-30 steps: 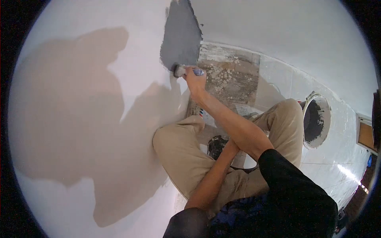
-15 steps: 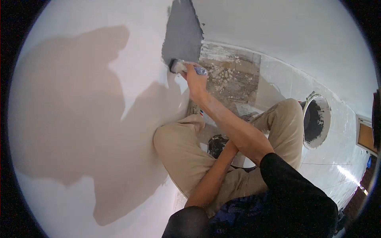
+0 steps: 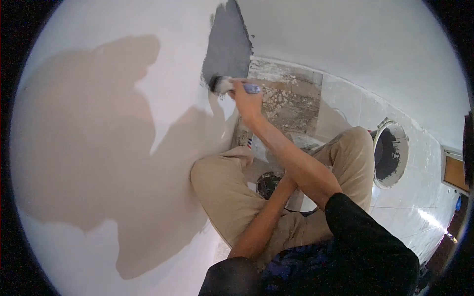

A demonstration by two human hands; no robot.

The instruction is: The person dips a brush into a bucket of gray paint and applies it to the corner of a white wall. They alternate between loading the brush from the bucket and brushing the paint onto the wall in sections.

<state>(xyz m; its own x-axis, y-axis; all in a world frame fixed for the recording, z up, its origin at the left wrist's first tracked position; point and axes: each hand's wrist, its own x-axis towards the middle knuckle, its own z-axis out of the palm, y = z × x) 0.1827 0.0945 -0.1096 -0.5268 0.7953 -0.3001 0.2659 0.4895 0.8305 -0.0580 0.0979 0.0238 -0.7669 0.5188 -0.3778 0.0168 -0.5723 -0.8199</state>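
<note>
My right hand (image 3: 246, 98) is closed around the handle of a paintbrush (image 3: 224, 85). Dark bristles press on the white wall at the lower edge of a grey coated patch (image 3: 227, 47); the brush is slightly blurred. My left forearm (image 3: 266, 217) passes under my right forearm. The left hand itself is hidden there, so its fingers and anything in them cannot be seen. Near that wrist, between my legs, lies a dark, grey-smeared round thing (image 3: 269, 183) that I cannot identify.
A white bucket (image 3: 404, 160) with dark grey material inside stands right of my knee. Crumbs of debris (image 3: 284, 96) lie on the wood-look floor by the wall corner. My bent knees (image 3: 212, 172) flank my arms. A wooden-looking panel (image 3: 455, 170) shows at far right.
The brush and my right hand have shifted slightly, with the bristles a little lower on the patch's bottom edge. The whole view has moved a little. My left arm stays crossed underneath.
</note>
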